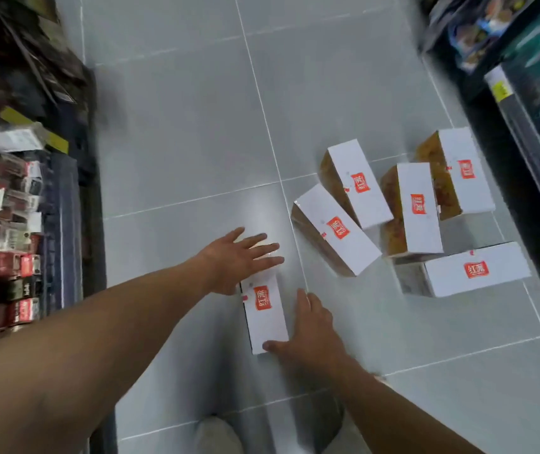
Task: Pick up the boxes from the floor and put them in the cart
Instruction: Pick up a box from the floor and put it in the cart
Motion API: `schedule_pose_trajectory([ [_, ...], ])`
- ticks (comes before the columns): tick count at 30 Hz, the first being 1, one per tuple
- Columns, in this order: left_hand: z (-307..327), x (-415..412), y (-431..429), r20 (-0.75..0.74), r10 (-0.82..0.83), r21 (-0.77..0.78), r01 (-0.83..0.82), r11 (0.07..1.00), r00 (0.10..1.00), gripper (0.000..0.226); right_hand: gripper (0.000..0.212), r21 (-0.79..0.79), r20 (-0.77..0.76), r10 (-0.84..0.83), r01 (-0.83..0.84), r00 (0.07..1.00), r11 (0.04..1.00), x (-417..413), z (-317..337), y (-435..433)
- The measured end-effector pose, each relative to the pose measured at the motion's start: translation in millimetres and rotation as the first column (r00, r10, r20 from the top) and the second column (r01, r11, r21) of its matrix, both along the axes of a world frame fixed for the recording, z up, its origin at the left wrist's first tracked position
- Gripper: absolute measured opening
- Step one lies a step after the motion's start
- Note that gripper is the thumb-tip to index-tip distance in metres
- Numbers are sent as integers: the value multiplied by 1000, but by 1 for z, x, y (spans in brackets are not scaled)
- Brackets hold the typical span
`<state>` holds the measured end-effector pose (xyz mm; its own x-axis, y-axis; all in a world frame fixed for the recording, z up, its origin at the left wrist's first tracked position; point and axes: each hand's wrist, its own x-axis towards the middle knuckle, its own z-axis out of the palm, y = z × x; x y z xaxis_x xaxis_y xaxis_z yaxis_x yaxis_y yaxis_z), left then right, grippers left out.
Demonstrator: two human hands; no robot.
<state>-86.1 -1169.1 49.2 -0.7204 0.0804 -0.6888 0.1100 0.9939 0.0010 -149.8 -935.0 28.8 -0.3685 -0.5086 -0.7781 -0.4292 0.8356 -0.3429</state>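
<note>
Here, grips wide, the left hand (236, 260) hides one end of the white box (267, 317), the right hand (311, 332) touching it.

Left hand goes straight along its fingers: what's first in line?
Probably the leftmost box of the cluster, past the left hand; the hand's height is unclear, so it could pass over.
</note>
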Motion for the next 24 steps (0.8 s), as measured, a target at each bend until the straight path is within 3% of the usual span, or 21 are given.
schedule_pose_trajectory([
  [6, -62, -6, 4, 47, -108, -91, 112, 990, 993, 118, 121, -22, 28, 56, -55, 998, 998, -3, -34, 3],
  [12, -70, -14, 2, 30, 22, -80, -20, 997, 999, 93, 120, -49, -61, -64, 61, 996, 997, -17, -54, 4],
  [15, -66, -2, 10, -1, 181, -95, -180, 979, 984, 75, 119, -60, -142, -78, 70, 987, 996, -28, -58, 4],
  [20, -85, 26, 27, 134, 286, -33, -284, 958, 949, 122, 125, -38, -193, 201, -212, 960, 976, -33, -67, -1],
  [24, -102, 35, 36, 54, 350, -46, -348, 936, 935, 116, 128, -19, -204, 368, -379, 907, 925, -18, -80, -9],
])
